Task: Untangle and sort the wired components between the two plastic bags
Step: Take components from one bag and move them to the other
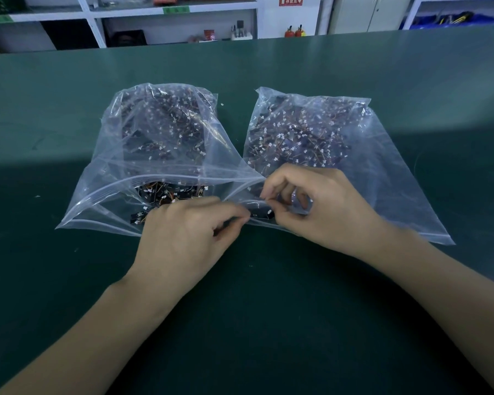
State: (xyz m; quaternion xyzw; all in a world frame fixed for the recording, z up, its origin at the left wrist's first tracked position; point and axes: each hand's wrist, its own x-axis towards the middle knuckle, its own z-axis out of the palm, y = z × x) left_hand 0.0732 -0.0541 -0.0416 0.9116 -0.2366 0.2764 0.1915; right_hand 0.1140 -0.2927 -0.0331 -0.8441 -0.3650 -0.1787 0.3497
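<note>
Two clear zip bags lie side by side on the green table, both full of small black wired components with white connectors. The left bag (109,166) has its mouth open toward me, and some components (166,193) show inside it. The right bag (382,166) has its mouth under my right hand. Between the bag mouths, my left hand (188,232) and my right hand (320,201) both pinch one small black wired component (261,213). Its wire is mostly hidden by my fingers.
The green table (254,323) stretches wide around the bags. White shelving (126,21) with boxes and small items stands beyond the far edge, with two red extinguishers (294,32) and blue bins (454,18) at the right.
</note>
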